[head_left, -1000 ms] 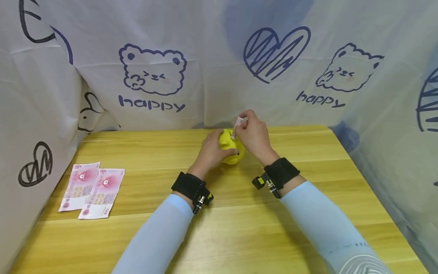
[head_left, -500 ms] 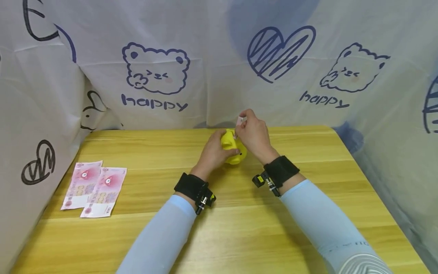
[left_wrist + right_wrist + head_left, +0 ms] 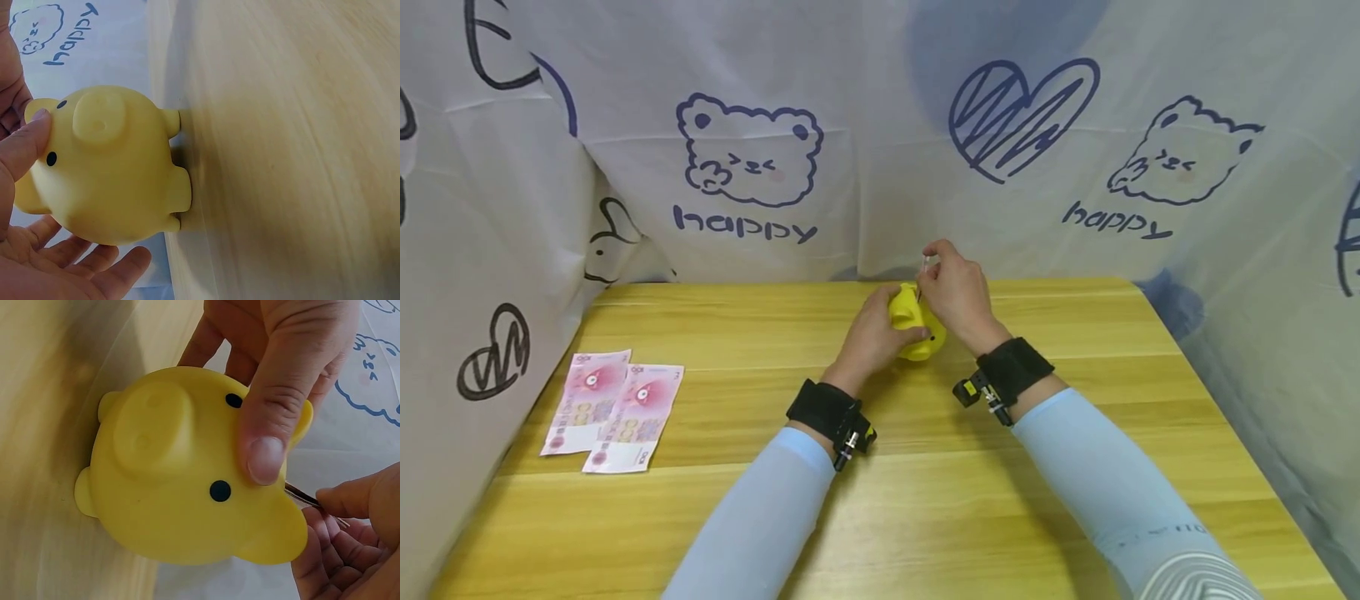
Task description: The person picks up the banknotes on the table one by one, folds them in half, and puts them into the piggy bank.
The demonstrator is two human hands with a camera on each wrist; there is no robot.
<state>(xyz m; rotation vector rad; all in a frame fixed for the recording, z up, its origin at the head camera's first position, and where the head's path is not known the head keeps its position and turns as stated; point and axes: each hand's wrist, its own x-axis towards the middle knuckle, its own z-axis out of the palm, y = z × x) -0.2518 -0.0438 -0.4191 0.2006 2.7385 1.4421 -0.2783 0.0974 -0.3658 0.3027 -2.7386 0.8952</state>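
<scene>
A yellow pig-shaped piggy bank [image 3: 907, 315] stands on the table near its back edge, its snout and dark eyes facing the person in both wrist views. My left hand [image 3: 871, 335] grips it, thumb [image 3: 269, 450] on the forehead between the eyes and fingers along its side. With thumb and fingers, my right hand [image 3: 958, 293] pinches a thin folded banknote [image 3: 302, 495]. The note's lower end meets the top of the piggy bank behind the ears; that end is hidden behind the head in the right wrist view.
Two pink banknotes [image 3: 643, 421] lie overlapping at the left of the wooden table [image 3: 925, 517]. A white cloth [image 3: 895, 192] with bear and heart drawings hangs right behind the table's back edge and along the sides.
The folded banknote in my right hand has gone lower at the top of the piggy bank, and less of it shows. The view has shifted slightly; the left hand keeps its grip.
</scene>
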